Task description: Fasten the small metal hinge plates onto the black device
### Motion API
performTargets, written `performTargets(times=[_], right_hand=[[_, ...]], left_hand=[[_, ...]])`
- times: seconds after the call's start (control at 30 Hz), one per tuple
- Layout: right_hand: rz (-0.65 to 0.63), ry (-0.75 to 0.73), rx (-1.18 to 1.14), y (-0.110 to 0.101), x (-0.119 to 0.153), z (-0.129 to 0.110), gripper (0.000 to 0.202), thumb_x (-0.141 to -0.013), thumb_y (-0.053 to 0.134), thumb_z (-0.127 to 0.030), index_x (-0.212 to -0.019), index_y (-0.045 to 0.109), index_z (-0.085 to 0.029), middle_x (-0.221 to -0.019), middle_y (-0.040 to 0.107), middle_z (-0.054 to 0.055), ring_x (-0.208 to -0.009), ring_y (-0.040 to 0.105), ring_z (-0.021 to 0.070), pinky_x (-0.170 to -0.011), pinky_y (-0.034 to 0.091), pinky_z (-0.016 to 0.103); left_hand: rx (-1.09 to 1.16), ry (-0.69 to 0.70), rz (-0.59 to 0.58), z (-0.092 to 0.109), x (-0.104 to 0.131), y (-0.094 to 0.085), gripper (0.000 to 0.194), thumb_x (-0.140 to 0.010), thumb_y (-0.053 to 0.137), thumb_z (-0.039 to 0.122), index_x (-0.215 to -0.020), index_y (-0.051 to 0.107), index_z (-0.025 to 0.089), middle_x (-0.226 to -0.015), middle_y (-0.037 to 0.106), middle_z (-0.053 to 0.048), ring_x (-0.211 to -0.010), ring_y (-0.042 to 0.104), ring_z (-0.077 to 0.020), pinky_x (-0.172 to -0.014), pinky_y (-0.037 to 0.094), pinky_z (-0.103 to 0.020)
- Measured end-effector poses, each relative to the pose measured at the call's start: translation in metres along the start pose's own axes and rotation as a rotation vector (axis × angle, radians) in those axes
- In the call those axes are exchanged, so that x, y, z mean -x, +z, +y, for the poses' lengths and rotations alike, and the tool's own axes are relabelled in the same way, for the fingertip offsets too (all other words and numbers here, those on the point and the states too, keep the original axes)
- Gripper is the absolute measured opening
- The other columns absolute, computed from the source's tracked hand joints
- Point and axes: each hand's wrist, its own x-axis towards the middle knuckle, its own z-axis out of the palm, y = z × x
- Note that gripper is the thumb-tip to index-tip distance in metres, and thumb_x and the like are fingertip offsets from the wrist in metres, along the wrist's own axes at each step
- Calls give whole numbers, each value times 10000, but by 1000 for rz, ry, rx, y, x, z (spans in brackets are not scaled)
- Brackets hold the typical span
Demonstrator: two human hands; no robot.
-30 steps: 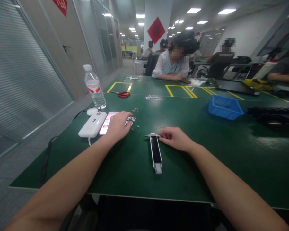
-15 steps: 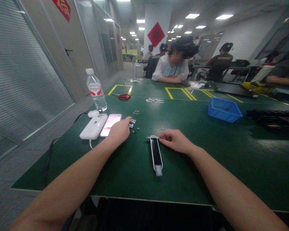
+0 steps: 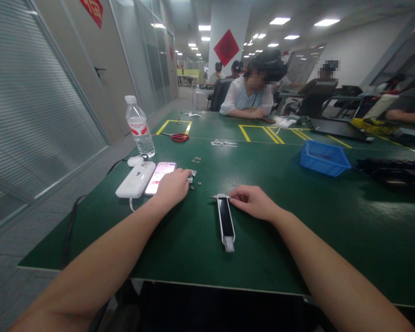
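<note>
My left hand (image 3: 173, 188) lies beside the phone, fingers bent down over small silvery metal plates (image 3: 192, 174) and closed at a plate's edge; the fingertips are partly hidden. Small nuts (image 3: 192, 187) lie close to these plates, with several more small metal parts (image 3: 196, 159) behind. With fingers curled in a pinch, my right hand (image 3: 254, 201) holds the end of a thin metal rod (image 3: 214, 197). The rod lies across the top end of a long white-framed device with a black face (image 3: 226, 216), which rests on the table with its grey end toward me.
Left of my left hand are a lit phone (image 3: 159, 177), a white power bank (image 3: 134, 180) with a cable, and a water bottle (image 3: 140, 129). Red-handled scissors (image 3: 180, 137) lie farther back. A blue bin (image 3: 323, 158) stands right. A person (image 3: 247, 99) sits opposite.
The fingers of my left hand have bent further over the metal plates and cover more of them. My right hand keeps its hold on the rod. The view has shifted slightly.
</note>
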Motion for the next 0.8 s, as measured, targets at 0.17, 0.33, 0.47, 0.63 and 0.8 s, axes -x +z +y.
performTargets(times=[0.17,0.33,0.47,0.63,0.8], right_hand=[[-1,-10,-1,1,0,2,145,-833,555,-243,-862,676,-170,-663,548,3,-597,486,112,-573,390,245],[-4,-10,9,0,0,1,143,-832,554,-244,-863,676,-176,-656,548,2,-591,486,112,-570,390,247],[-7,-15,19,0,0,1,146,-838,547,-243,-864,673,-174,-661,550,5,-598,487,114,-575,392,249],[-9,-10,18,0,0,0,145,-838,549,-238,-870,672,-168,-666,545,4,-600,484,113,-577,387,249],[-15,-5,24,-1,0,-2,143,-838,546,-230,-865,672,-169,-658,536,1,-601,483,115,-573,378,249]], left_hand=[[-46,11,17,0,-1,2,316,-876,477,215,-1179,549,164,-1072,614,-113,-949,606,-248,-761,482,-332],[-53,15,2,1,-1,1,302,-877,480,244,-1157,571,175,-1047,609,-104,-933,604,-245,-736,481,-325],[-38,10,-7,1,0,-1,285,-877,472,247,-1121,593,164,-1046,602,-113,-923,607,-263,-720,485,-340],[-23,-24,-30,3,1,-5,290,-863,468,250,-1113,595,173,-1062,595,-111,-916,615,-271,-694,494,-340],[-15,-31,-66,5,2,-9,325,-828,491,275,-1125,582,178,-1081,587,-108,-922,613,-275,-693,499,-340]])
